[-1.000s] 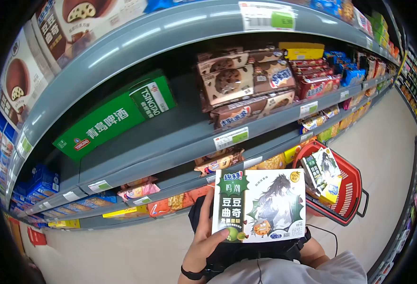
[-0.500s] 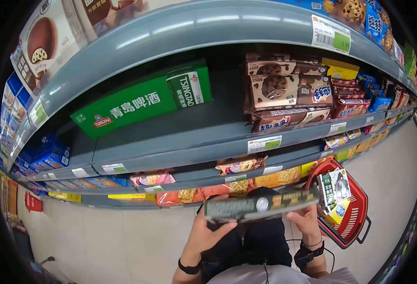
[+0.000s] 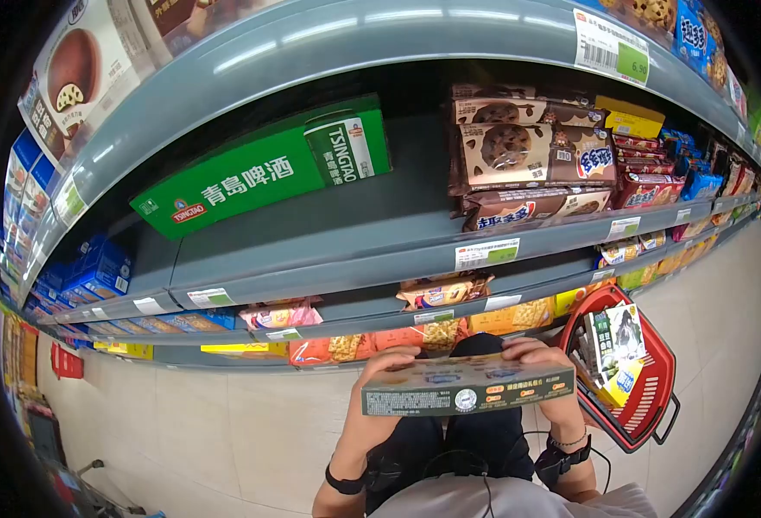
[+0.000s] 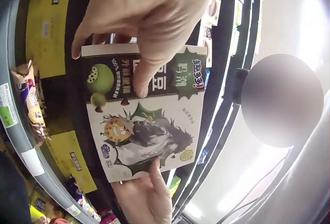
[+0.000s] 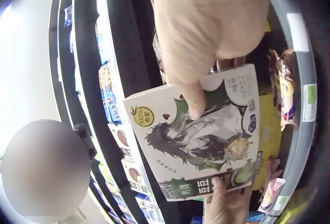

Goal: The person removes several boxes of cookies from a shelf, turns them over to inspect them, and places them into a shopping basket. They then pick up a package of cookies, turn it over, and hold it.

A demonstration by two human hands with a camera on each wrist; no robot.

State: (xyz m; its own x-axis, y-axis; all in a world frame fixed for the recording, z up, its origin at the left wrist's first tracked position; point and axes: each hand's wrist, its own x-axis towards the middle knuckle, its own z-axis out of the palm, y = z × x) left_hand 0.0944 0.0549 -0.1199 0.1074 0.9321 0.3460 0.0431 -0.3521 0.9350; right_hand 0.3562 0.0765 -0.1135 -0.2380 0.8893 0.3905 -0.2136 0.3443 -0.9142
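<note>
A white and dark green cookie box (image 3: 467, 399) is held level in front of the person's body, its narrow printed side facing up to the head camera. The left hand (image 3: 370, 414) grips one end, and the right hand (image 3: 562, 393) holds the other. In the left wrist view, the left thumb (image 4: 147, 77) lies across the box's front, which bears a drawn long-haired figure and a cookie character. The right thumb (image 5: 192, 97) presses on that same face at the opposite end, with the other fingers behind the box.
A red shopping basket (image 3: 667, 380) stands at the right, holding a similar white box (image 3: 626, 332) and a yellow pack (image 3: 622, 386). Ahead, shelves carry a green Tsingtao box (image 3: 233, 183), brown cookie packs (image 3: 510, 155) and flat red packs (image 3: 333, 350) lower down.
The right hand has come into view on the box's right end. The box has tipped from showing its front to showing its narrow side. The head view has shifted left.
</note>
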